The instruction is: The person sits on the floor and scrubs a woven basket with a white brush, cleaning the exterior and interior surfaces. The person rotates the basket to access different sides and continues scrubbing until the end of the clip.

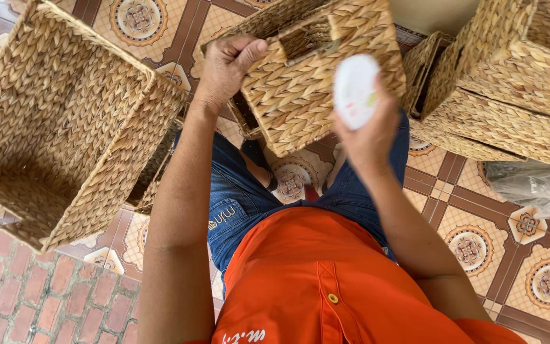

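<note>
The left hand (pixel 224 67) curls shut over the rim of a square woven straw basket (pixel 313 76), held tilted above the lap; the right hand (pixel 367 134) pinches a round white disc (pixel 354 89) against its side. With only a one-handed rim grip, the basket could twist or slip — likely. The disc's nature is unclear, and the basket's inside is hidden.

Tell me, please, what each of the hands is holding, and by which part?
The left hand grips the woven basket by its side wall near the handle slot. The right hand holds a white round disc by its lower edge.
</note>
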